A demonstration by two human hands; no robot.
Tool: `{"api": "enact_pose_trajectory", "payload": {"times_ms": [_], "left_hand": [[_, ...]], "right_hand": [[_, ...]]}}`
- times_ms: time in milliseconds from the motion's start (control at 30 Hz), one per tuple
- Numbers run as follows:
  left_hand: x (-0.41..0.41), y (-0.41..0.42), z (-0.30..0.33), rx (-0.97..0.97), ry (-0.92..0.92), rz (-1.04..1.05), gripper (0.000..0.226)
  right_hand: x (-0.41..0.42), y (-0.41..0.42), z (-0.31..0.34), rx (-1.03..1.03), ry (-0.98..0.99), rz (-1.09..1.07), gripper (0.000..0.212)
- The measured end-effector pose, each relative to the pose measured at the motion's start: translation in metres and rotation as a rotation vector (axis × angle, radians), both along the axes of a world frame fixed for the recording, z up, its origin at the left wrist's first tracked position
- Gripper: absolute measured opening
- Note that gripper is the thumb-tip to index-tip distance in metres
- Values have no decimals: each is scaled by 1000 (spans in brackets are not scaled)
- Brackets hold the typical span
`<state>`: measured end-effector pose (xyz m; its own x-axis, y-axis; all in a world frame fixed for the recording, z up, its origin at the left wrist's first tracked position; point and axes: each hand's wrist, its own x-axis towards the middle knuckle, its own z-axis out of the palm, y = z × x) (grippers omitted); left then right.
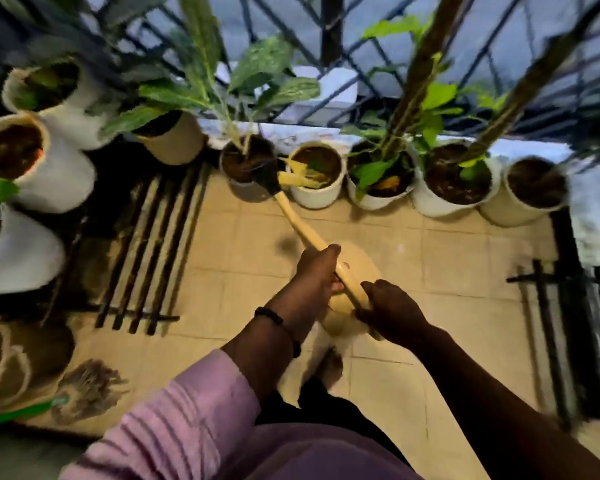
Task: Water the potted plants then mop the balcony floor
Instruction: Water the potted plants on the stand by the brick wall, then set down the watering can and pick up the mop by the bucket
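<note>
A: Head view, item one: watering can, cream plastic, at centre frame, spout running toward 11 o'clock, dark rose over the soil of a small pot.
B: Grip noted?
A: Left hand wrapped round the spout base; right hand clamped on the rear of the body, handle hidden beneath.
B: Handling?
A: Judged rigid, smooth, slippery if wet; heavy while full, weight shifting with the water. Best held at handle and spout base, as here.
B: Item two?
A: Mop, at 8 o'clock, lying on the tiled floor, untouched.
</note>
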<state>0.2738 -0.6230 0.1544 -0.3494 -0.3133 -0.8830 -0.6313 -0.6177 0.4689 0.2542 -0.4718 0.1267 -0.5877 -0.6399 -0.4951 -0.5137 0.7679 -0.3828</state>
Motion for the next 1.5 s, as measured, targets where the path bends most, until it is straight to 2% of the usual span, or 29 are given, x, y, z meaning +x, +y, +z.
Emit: {"api": "enact_pose_trajectory", "payload": {"times_ms": [267,467,600,733,967,1133,1233,1367,1500], "left_hand": [[-93,134,9,-23,43,-361,36],[-143,225,9,-24,55,-598,36],[-180,292,2,49,49,-691,42],[-215,353,-12,118,14,-786,46],[-264,446,-34,174,-42,-879,44],[-304,517,-71,207,-12,-883,42],[-331,559,-101,231,3,-880,41],[-358,614,-151,266,59,-864,24],[-380,659,-202,254,85,-853,30]], "right_hand": [[-43,132,-1,-28,8,-360,42],[-65,215,-4,44,20,-585,56],[-87,272,-5,48,11,-762,60],[-106,324,-9,122,20,-848,53],[-147,412,-21,223,36,-887,48],[-191,482,-51,265,39,-899,46],[-218,522,-80,259,36,-947,46],[-250,569,-130,253,51,-1011,40],[-277,608,-184,294,91,-1003,34]]}}
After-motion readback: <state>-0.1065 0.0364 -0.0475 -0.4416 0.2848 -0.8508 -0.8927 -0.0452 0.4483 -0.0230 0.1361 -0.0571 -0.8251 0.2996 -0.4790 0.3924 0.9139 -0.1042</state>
